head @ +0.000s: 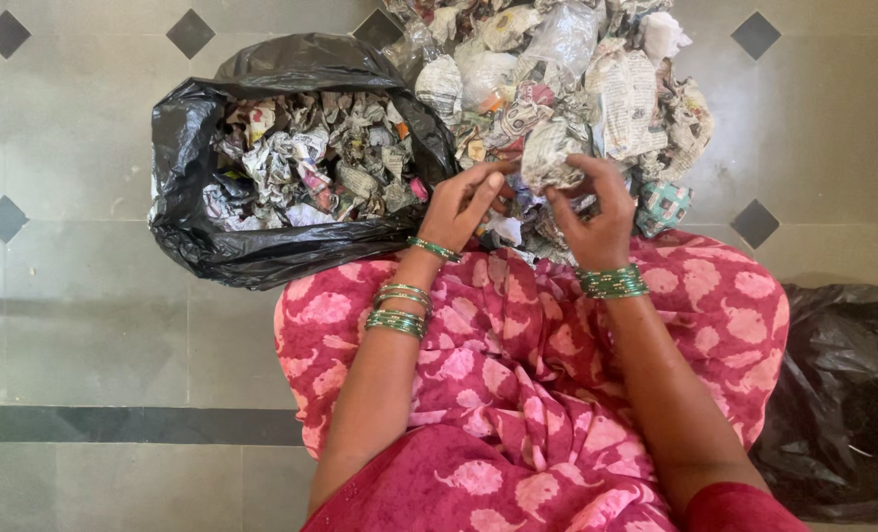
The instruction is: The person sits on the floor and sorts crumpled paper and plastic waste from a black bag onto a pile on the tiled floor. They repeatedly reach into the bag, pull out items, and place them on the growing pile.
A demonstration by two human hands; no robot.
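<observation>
- Grey floor tiles (pixel 84 325) with small dark diamond insets lie under everything; the person sits on the floor, lap covered in pink patterned cloth (pixel 518 365).
- Ahead of the knees, a loose heap of crumpled newspaper (pixel 597 69) and clear plastic scraps spreads across the tiles.
- Beside it, on the person's left, an open black bag (pixel 193 177) already holds a good many paper wads, filled to roughly its rim; judging by that, a fair share of the work looks done, while the heap left outside is still large.
- A second black bag (pixel 843 394) lies slumped at the person's right, its contents hidden.
- Both hands meet on one crumpled paper ball (pixel 549 153) at the near edge of the heap, just above the lap.
- Left hand (pixel 459 207) has its fingers curled, tips pressing the ball's side.
- Right hand (pixel 597 217) pinches the ball from the other side, thumb and fingers bent around it.
- Being a rough, rounded wad, the ball shows no clear long axis and no pointing end.
</observation>
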